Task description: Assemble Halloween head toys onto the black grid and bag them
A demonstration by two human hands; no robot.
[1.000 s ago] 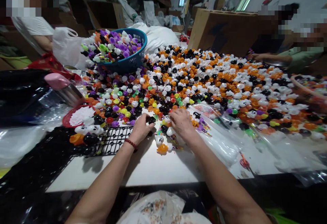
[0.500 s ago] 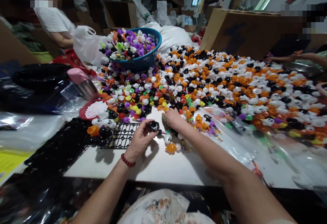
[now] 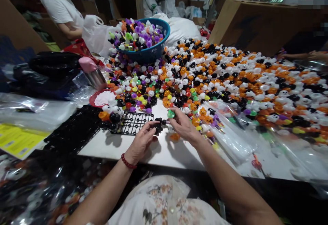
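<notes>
L hand (image 3: pixel 140 141) fingers clamped on blk pc (image 3: pixel 159 126), long axis approx L-R, right end twd R hand (image 3: pixel 183 126). R fingers pinch grn pc (image 3: pixel 171 114), just right & slightly far of blk pc, small gap; grn axis can't tell. Both over bench (image 3: pixel 102 149), btwn blk grid (image 3: pixel 134 124) on left & plastic bags (image 3: pixel 230 144) on right. Toy pile (image 3: pixel 243 76) crowds far side; most room is twd near edge.

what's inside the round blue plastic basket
Small purple, white, black, orange and green plastic pieces are heaped inside the round blue plastic basket; anything beneath the top layer is covered.
</notes>
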